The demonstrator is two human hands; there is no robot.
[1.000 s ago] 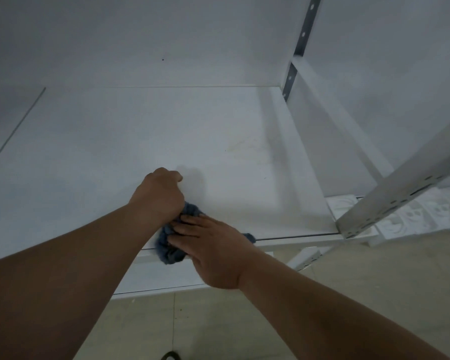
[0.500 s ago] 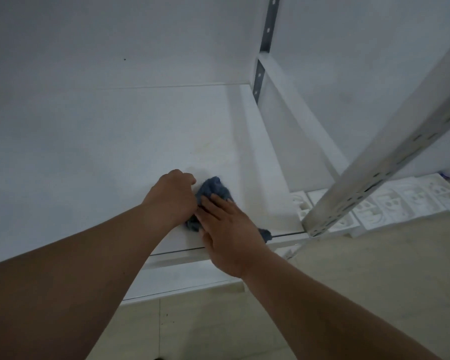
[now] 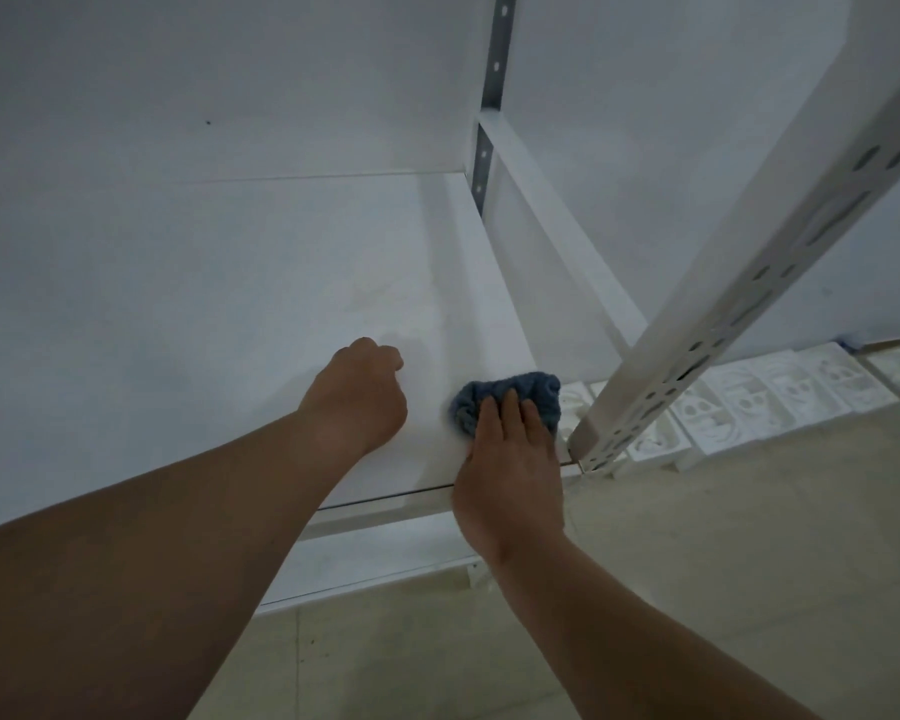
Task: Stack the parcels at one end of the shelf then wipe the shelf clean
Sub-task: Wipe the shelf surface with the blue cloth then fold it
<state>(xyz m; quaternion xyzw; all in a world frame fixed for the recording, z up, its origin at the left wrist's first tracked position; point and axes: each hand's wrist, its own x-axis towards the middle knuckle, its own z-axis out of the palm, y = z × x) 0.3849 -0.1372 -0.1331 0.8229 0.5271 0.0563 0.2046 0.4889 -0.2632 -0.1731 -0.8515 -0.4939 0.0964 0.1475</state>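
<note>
Right hand (image 3: pixel 510 459) presses flat fingers on the crumpled blue cloth (image 3: pixel 507 394) at the white shelf's (image 3: pixel 230 304) lower-right corner; the left hand (image 3: pixel 357 394), seemingly an empty fist, rests beside it.

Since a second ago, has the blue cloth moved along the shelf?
Yes. The blue cloth slid right under the right hand, away from the left hand, toward the upright post.

White shelf (image 3: pixel 204 304) under blue cloth (image 3: pixel 510 394)
</note>
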